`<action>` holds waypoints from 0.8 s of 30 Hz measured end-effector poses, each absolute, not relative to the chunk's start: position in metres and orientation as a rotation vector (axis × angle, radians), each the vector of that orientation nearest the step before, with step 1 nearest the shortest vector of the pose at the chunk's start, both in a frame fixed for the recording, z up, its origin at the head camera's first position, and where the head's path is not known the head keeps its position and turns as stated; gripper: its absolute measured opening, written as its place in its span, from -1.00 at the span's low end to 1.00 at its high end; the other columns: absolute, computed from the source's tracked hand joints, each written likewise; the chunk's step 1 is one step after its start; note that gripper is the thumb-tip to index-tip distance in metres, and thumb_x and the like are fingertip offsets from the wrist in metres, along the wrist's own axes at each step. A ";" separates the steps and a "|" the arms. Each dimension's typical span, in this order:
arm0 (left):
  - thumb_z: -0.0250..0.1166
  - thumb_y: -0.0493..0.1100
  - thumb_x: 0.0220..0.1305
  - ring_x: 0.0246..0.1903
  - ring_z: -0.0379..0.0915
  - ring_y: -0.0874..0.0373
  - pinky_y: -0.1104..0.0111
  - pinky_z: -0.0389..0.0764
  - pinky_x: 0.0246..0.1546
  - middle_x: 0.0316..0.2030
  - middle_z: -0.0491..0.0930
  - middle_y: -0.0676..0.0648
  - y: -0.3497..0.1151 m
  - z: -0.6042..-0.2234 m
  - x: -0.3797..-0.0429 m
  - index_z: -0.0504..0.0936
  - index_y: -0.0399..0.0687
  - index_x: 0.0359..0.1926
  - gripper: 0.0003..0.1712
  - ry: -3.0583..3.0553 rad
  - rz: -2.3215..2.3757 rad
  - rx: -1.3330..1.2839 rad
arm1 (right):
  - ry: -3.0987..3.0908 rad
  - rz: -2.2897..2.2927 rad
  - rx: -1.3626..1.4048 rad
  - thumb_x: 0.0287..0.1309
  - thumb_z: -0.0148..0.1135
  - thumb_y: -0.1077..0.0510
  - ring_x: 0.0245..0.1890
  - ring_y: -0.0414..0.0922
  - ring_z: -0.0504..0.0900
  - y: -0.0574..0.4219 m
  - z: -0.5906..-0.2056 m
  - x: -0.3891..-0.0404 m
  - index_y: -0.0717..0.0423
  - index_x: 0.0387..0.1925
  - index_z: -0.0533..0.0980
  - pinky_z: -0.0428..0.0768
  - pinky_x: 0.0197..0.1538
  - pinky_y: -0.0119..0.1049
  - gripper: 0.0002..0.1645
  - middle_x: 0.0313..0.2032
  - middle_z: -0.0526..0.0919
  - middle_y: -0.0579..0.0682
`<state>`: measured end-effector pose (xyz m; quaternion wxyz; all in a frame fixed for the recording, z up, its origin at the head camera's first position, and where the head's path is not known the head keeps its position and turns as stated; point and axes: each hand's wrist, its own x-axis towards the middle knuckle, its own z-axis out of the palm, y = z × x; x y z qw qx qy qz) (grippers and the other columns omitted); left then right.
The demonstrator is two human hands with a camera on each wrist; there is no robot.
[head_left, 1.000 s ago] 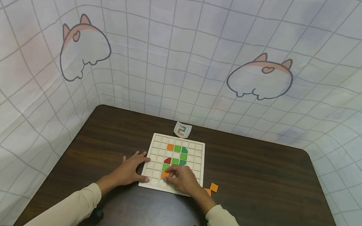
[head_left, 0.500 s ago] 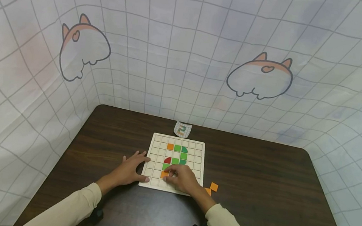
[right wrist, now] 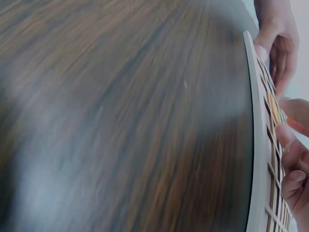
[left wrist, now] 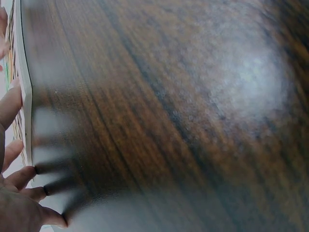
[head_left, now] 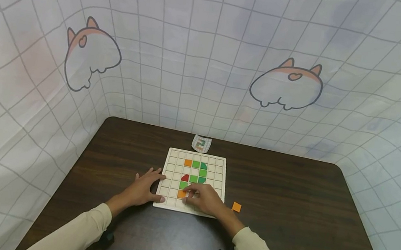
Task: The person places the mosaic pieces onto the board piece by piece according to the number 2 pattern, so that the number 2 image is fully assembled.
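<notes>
A cream grid board lies on the table, with colored tiles set in its squares in a curving shape. Along the board's left edge rests my left hand, fingers spread and thumb on the near left part. My right hand is over the lower middle, its thumb and index finger pinching at an orange tile in the lowest filled row. Above that tile are a green tile and a red rounded tile. The right hand hides some squares. Both hands also show in the right wrist view.
A loose orange tile lies right of the board; the corner of another peeks out beside the right wrist. A small patterned card lies behind the board. Grid-printed white cloth hangs around the dark wooden table.
My right hand and forearm have shifted slightly right, showing more of the orange tile at the fingertips and covering more of one loose tile. The left hand stays put.
</notes>
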<state>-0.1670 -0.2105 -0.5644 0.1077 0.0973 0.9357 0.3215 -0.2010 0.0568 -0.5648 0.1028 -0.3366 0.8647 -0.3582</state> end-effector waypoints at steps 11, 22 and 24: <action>0.56 0.08 0.07 0.55 -0.14 -0.29 -0.49 -0.23 0.33 0.52 0.15 -0.25 -0.211 -0.563 -0.166 0.45 -0.09 0.37 -0.12 2.753 0.954 0.278 | 2.515 -1.095 -0.933 0.27 0.36 0.08 -0.58 -0.32 0.38 0.122 -0.550 -0.201 0.11 -0.01 0.66 0.40 -0.47 -0.47 -0.70 -0.37 0.65 -0.20; 0.56 0.10 0.06 0.55 -0.14 -0.30 -0.49 -0.23 0.33 0.52 0.15 -0.25 -0.211 -0.566 -0.168 0.45 -0.09 0.37 -0.10 2.755 0.935 0.268 | 2.642 -0.992 -0.820 0.13 0.48 0.04 -0.42 -0.23 0.47 0.205 -0.545 -0.198 0.08 0.04 0.64 0.45 -0.37 -0.43 -0.55 -0.18 0.68 -0.05; 0.56 0.10 0.06 0.55 -0.14 -0.31 -0.49 -0.23 0.33 0.52 0.15 -0.26 -0.210 -0.566 -0.167 0.45 -0.10 0.37 -0.11 2.755 0.938 0.274 | 2.664 -0.951 -0.802 0.11 0.50 0.04 -0.32 -0.17 0.51 0.214 -0.546 -0.196 0.08 0.04 0.65 0.46 -0.32 -0.41 -0.54 -0.14 0.68 -0.03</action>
